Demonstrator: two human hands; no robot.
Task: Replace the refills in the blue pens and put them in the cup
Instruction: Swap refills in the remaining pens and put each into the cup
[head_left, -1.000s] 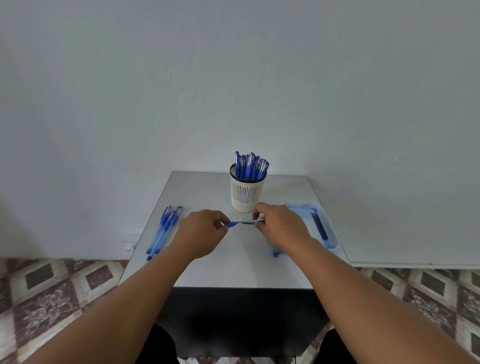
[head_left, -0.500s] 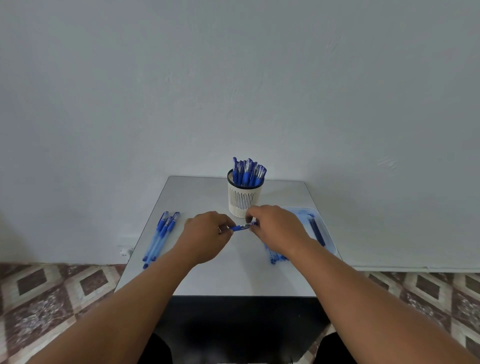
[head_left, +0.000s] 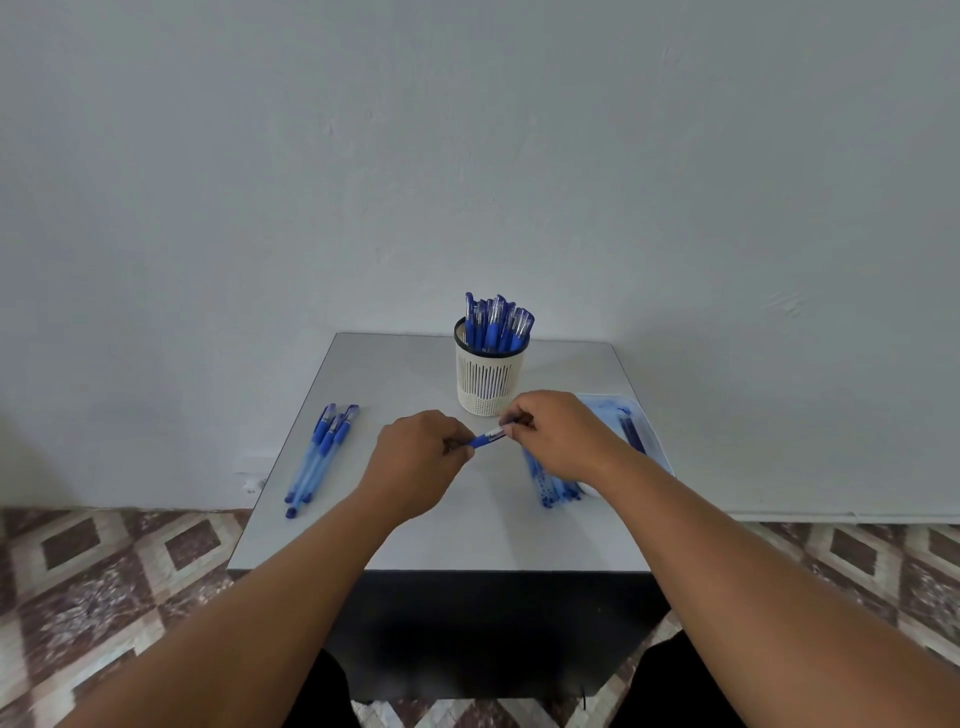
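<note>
Grey worktop (head_left: 405, 374) lies bare around its near and far edges. Left hand (head_left: 415, 462) and right hand (head_left: 558, 434) each pinch one end of a blue pen (head_left: 485, 439) above the middle, just before the slotted white cup (head_left: 485, 382) crammed with upright pens.
</note>
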